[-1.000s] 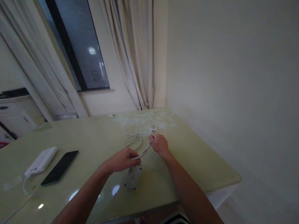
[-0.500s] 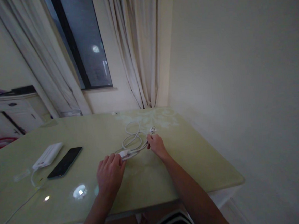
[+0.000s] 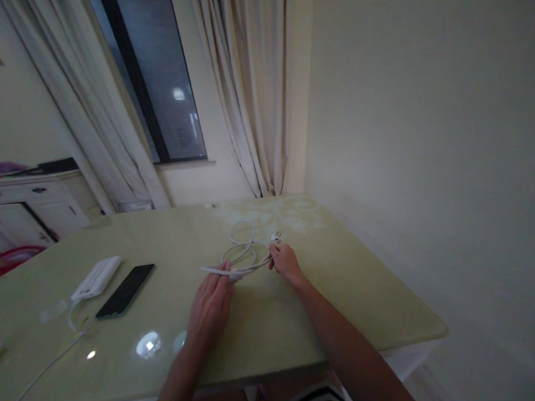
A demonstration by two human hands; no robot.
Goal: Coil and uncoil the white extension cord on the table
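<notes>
A white cable (image 3: 240, 222) lies in loose loops on the table in front of me. Its pronged plug (image 3: 276, 238) points up and away, just beyond my right hand (image 3: 284, 261), which is closed around the cable below the plug. My left hand (image 3: 213, 299) has its fingers together against the near strands of the same cable, its thumb side hidden. A small white block (image 3: 236, 276) on the cable shows partly by the left fingertips. One pale cable end sticks out to the left above these fingers.
On the left of the greenish table (image 3: 346, 280) lie a black phone (image 3: 126, 290) and a white power strip (image 3: 97, 278) with its own cord (image 3: 41, 372). A wall (image 3: 429, 152) borders the table's right side. Curtains (image 3: 260, 91) and a window (image 3: 162, 79) stand behind.
My left hand has shifted right and slightly forward along the cable, its fingers straighter. The white block is now more covered. My right hand keeps its hold beside the plug. The view has turned slightly left.
</notes>
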